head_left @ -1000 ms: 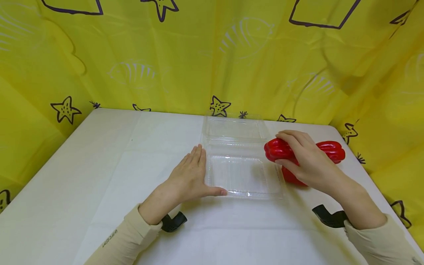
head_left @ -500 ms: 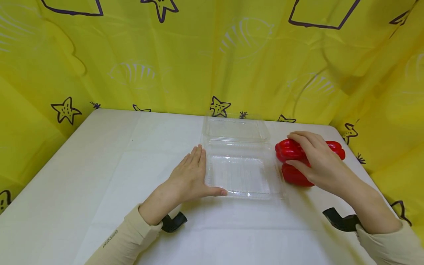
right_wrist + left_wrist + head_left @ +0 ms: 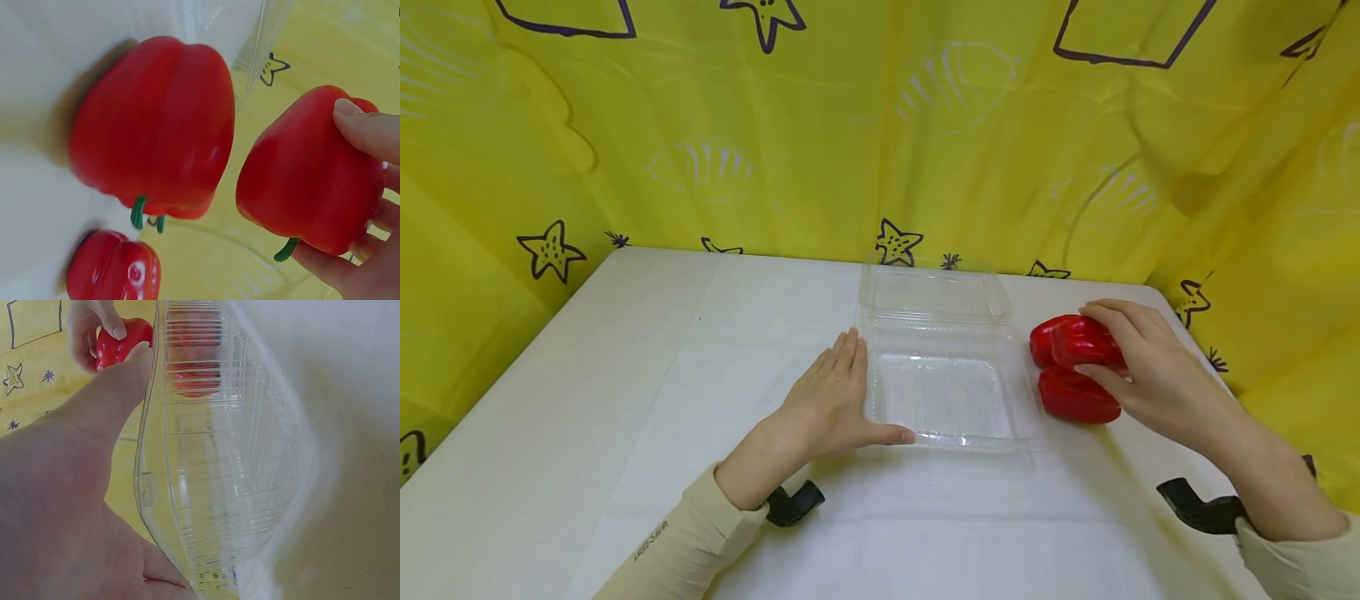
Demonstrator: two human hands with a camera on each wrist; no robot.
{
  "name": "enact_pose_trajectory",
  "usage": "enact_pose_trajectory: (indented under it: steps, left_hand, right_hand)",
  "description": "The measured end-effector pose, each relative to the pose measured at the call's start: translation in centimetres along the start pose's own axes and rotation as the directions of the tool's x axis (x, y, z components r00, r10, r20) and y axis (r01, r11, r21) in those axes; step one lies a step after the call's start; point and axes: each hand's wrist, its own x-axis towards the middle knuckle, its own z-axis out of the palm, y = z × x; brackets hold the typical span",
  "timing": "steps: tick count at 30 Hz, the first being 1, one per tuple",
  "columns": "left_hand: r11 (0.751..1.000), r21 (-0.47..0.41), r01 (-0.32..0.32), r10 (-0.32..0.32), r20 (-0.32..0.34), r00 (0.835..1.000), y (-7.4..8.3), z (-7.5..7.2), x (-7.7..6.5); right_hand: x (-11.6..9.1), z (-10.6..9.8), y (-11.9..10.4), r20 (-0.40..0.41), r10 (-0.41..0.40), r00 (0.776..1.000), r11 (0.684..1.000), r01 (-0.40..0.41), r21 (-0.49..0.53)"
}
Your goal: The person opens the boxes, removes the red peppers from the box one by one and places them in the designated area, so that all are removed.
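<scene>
My right hand (image 3: 1150, 367) grips a red bell pepper (image 3: 1084, 343) between thumb and fingers. The green stem of this pepper (image 3: 312, 169) shows in the right wrist view. Another red pepper (image 3: 1047, 340) is just left of it, and a third (image 3: 1078, 397) lies nearer me on the table. Beside the clear plastic clamshell container (image 3: 955, 440), my left hand (image 3: 823, 400) rests with straight fingers along its left side and the thumb at its front rim. The container's lid (image 3: 932, 296) is folded back, away from me.
A white cloth (image 3: 662, 400) covers the table. Yellow patterned curtain (image 3: 820, 167) hangs behind and at both sides. In the right wrist view, one more red pepper (image 3: 115, 265) appears at lower left, and a second green stem (image 3: 160, 224) pokes out behind the large pepper (image 3: 153, 125).
My right hand has moved rightward with the pepper, away from the container, uncovering the pepper on the left. The hand now hides the pepper at far right. My left hand has stayed put.
</scene>
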Motion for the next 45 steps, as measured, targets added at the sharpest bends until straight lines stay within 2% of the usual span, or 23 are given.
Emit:
enact_pose_trajectory:
  steps: [5,17,26,33,45]
  left_hand:
    - [1.0,0.001,-0.002,0.002,-0.005,1.0,0.0,0.0,0.0]
    - [1.0,-0.004,0.002,-0.002,0.001,1.0,0.1,0.0,0.0]
    - [1.0,-0.002,0.0,0.0,0.0,1.0,0.0,0.1,0.0]
    - [1.0,-0.009,0.003,-0.003,0.002,1.0,0.0,0.1,0.0]
    - [1.0,-0.01,-0.001,0.001,-0.004,1.0,0.0,0.0,0.0]
  right_hand:
    - [-0.3,-0.3,0.7,-0.033,-0.001,0.999,1.0,0.001,0.005]
    - [-1.6,-0.9,2.2,-0.037,0.007,0.999,1.0,-0.006,0.028]
    - [-2.6,-1.1,3.2,-0.031,0.033,0.999,0.999,-0.033,-0.001]
    - [-2.9,-1.0,3.7,-0.076,-0.004,0.997,1.0,0.004,0.001]
    - [-4.1,-1.2,4.9,-0.059,0.034,0.998,0.997,-0.038,-0.06]
